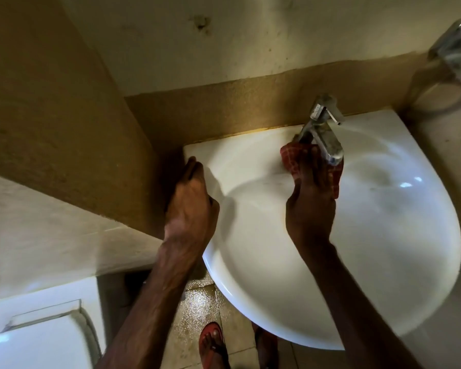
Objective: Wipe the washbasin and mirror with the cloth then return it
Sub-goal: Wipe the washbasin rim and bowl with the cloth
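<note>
At the back of the white washbasin [383, 262], just under the spout of the metal tap [322, 134], the right hand [312, 206] presses a red checked cloth [290, 158] against the porcelain. Its fingers lie nearly straight over the bunched fabric, the thumb out to the side, and cloth shows on both sides of them. The left hand [192, 206] grips the basin's left rim beside the brown wall, fingers curled over the edge. Below, 1 red sandal [210, 339] stands on wet floor tiles, with a white toilet [37, 336] at lower left
</note>
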The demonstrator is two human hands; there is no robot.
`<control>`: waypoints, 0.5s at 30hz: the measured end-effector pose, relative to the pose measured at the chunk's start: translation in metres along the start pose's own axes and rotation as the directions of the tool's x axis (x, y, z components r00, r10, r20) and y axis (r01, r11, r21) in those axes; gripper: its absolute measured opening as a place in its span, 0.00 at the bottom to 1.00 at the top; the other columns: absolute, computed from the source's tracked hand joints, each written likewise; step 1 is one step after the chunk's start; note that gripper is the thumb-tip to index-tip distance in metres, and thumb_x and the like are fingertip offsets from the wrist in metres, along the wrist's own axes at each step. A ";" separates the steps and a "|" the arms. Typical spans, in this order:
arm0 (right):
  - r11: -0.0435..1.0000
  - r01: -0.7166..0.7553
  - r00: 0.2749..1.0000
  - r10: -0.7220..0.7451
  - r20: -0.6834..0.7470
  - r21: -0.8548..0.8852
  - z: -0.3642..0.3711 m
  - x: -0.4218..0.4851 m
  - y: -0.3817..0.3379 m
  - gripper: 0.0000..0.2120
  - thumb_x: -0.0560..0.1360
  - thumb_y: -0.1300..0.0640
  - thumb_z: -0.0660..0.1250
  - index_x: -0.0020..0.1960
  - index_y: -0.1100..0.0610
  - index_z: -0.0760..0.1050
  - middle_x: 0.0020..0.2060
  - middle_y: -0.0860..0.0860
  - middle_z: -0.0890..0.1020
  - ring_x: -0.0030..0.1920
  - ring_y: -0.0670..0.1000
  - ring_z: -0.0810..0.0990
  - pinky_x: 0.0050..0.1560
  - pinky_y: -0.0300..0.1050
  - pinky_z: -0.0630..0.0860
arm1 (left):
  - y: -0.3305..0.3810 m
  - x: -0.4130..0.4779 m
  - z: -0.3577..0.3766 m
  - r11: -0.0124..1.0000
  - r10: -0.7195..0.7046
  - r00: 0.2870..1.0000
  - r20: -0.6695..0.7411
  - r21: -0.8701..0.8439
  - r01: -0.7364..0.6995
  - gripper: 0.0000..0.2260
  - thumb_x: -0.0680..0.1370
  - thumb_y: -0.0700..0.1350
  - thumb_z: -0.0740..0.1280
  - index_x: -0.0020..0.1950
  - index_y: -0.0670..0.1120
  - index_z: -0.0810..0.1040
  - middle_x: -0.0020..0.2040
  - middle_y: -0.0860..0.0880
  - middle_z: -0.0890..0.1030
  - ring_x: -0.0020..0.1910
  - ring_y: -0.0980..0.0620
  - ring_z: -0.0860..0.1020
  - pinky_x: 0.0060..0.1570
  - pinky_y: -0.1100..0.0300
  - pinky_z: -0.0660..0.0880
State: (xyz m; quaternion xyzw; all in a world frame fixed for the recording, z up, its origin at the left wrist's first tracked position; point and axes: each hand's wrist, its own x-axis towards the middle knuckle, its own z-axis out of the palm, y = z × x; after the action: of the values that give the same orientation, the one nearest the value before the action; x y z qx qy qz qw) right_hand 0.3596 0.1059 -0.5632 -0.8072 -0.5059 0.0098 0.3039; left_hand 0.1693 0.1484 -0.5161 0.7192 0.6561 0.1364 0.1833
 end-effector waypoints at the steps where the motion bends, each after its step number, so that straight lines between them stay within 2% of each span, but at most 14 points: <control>1: 1.000 0.024 0.999 -0.024 -0.025 -0.003 0.003 -0.004 -0.003 0.33 0.78 0.72 0.66 0.80 0.54 0.66 0.80 0.54 0.67 0.80 0.59 0.63 0.66 0.61 0.76 | 0.000 0.001 0.000 1.000 0.002 1.000 -0.005 -0.008 -0.002 0.29 0.71 0.30 0.59 0.74 0.37 0.68 0.78 0.45 0.66 0.75 0.47 0.69 0.72 0.60 0.66; 4: 0.988 0.157 0.987 -0.157 -0.041 -0.005 0.021 -0.022 -0.019 0.34 0.75 0.73 0.66 0.78 0.56 0.69 0.77 0.57 0.70 0.79 0.55 0.62 0.69 0.59 0.74 | -0.001 0.001 0.001 1.000 -0.010 1.000 -0.009 -0.021 0.009 0.30 0.72 0.28 0.59 0.75 0.38 0.68 0.78 0.46 0.65 0.76 0.49 0.66 0.73 0.64 0.61; 7: 0.951 0.307 0.947 -0.308 0.092 0.024 0.035 -0.020 -0.043 0.33 0.73 0.71 0.68 0.78 0.59 0.69 0.77 0.57 0.71 0.80 0.57 0.65 0.78 0.53 0.63 | 0.000 0.000 0.001 1.000 -0.017 1.000 -0.026 -0.014 0.017 0.30 0.73 0.27 0.58 0.76 0.39 0.68 0.78 0.47 0.66 0.77 0.49 0.66 0.73 0.64 0.61; 10: 0.933 0.354 0.928 -0.358 0.098 0.057 0.034 0.013 -0.040 0.29 0.75 0.68 0.68 0.75 0.55 0.72 0.74 0.54 0.75 0.78 0.57 0.68 0.80 0.59 0.61 | -0.004 0.002 0.001 1.000 -0.010 1.000 -0.020 -0.010 0.010 0.31 0.73 0.26 0.58 0.76 0.40 0.67 0.78 0.47 0.66 0.77 0.50 0.65 0.75 0.61 0.62; 12: 0.930 0.367 0.930 -0.367 0.013 0.022 0.031 0.037 -0.021 0.26 0.78 0.66 0.66 0.74 0.54 0.73 0.74 0.54 0.76 0.80 0.55 0.63 0.79 0.63 0.60 | -0.008 0.005 0.000 1.000 -0.010 1.000 0.000 -0.028 0.010 0.31 0.73 0.26 0.57 0.77 0.40 0.66 0.79 0.47 0.65 0.78 0.52 0.63 0.76 0.62 0.60; 15: 0.938 0.340 0.939 -0.336 -0.072 0.064 0.038 0.040 -0.005 0.23 0.81 0.62 0.67 0.75 0.57 0.71 0.75 0.57 0.74 0.81 0.47 0.51 0.78 0.68 0.61 | -0.010 0.006 -0.003 0.999 0.001 1.000 0.026 -0.039 0.000 0.32 0.74 0.25 0.56 0.78 0.40 0.64 0.80 0.47 0.62 0.79 0.53 0.60 0.77 0.64 0.56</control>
State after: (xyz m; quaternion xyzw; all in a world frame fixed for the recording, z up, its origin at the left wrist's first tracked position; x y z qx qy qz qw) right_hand 0.3629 0.1588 -0.5800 -0.6961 -0.6271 -0.0475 0.3463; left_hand 0.1602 0.1555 -0.5183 0.7174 0.6507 0.1398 0.2057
